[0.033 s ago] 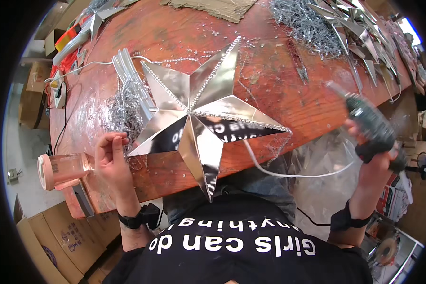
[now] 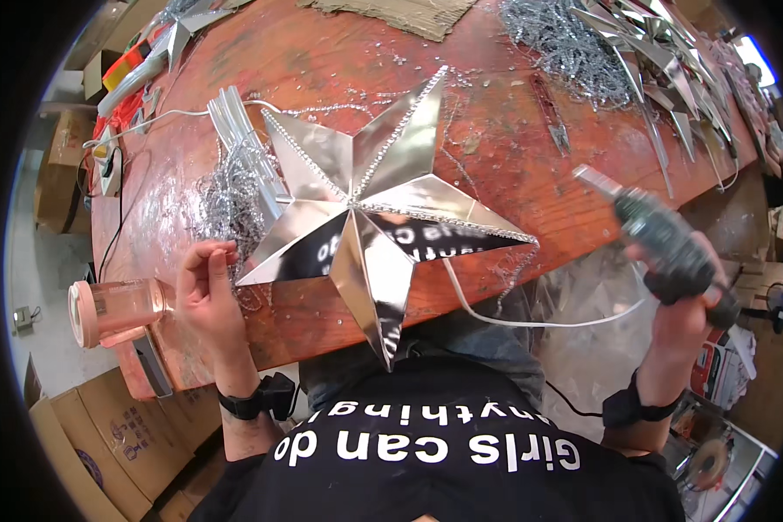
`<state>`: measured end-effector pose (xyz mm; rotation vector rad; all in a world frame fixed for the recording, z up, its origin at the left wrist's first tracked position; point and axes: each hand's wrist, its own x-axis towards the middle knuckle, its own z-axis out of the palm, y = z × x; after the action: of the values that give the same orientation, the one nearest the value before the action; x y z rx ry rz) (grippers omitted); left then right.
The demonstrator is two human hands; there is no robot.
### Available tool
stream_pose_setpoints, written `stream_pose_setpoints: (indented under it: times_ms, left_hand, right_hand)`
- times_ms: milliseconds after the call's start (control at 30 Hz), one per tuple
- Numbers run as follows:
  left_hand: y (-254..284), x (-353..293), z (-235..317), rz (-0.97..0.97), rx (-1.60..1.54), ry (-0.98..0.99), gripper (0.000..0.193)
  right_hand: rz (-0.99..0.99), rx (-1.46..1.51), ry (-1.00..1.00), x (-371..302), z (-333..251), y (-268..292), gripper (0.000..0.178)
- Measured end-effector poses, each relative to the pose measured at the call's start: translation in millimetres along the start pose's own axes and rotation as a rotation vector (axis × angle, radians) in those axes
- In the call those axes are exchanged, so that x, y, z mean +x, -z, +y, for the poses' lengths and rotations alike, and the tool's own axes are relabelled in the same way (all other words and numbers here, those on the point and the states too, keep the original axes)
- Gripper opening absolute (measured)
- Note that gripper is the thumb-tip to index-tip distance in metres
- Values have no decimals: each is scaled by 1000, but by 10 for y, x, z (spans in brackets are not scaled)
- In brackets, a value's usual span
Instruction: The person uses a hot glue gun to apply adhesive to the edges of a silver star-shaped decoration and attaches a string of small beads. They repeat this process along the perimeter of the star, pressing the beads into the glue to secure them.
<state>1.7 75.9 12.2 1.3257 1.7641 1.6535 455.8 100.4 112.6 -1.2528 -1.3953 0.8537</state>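
1. Since the earlier frame, the green pistol-shaped tool (image 2: 665,230) and the right hand (image 2: 689,294) have swung leftward and a little lower, toward the star (image 2: 352,209); the left hand (image 2: 207,291) and the star look almost unchanged.
2. Writing: large white lettering runs across the person's black shirt (image 2: 444,478), upside down in this view, and part of it is mirrored in the star's shiny lower-right faces. A brown carton (image 2: 130,426), toward 7 o'clock, bears dark printing. Any label on the tool is too blurred to read.
3. The silver star lies on the red-brown desk (image 2: 487,87), between the hands. From its centre, the left hand sits at 8 o'clock, just beside a lower-left tip; the right hand is well apart, just past 3 o'clock.
4. Left hand: fingers curled, thumb close to the index finger, a narrow gap at most; whether anything thin is pinched there, I cannot tell.
5. Right hand: wrapped around the tool's handle, its pale nozzle pointing toward 10 o'clock, clear of the star.
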Motion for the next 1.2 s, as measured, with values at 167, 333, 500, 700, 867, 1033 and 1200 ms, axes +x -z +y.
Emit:
stream_pose_setpoints:
  times_ms: [167, 333, 500, 700, 867, 1033, 1200]
  left_hand:
    - [-30, -37, 20, -101, 101, -208, 10]
    - [-67, -11, 119, -131, 271, -323, 13]
    - [19, -68, -40, -163, 241, -292, 20]
    - [11, -114, -71, -82, 135, -257, 24]
    - [-5, -80, -67, -74, 78, -257, 25]
    - [-25, -80, -51, -79, 76, -236, 25]
    - [-31, -64, -25, -86, 81, -241, 25]
  right_hand:
    - [-207, -71, 151, 10, -279, -697, 86]
    - [-410, -257, 384, 188, -304, -880, 81]
    - [-434, -372, 486, 245, -353, -1094, 84]
    - [-395, -437, 509, 258, -313, -1177, 84]
    - [-418, -454, 443, 281, -330, -1187, 83]
    - [-423, -455, 483, 292, -295, -1190, 85]
    - [-429, -422, 502, 307, -264, -1183, 86]
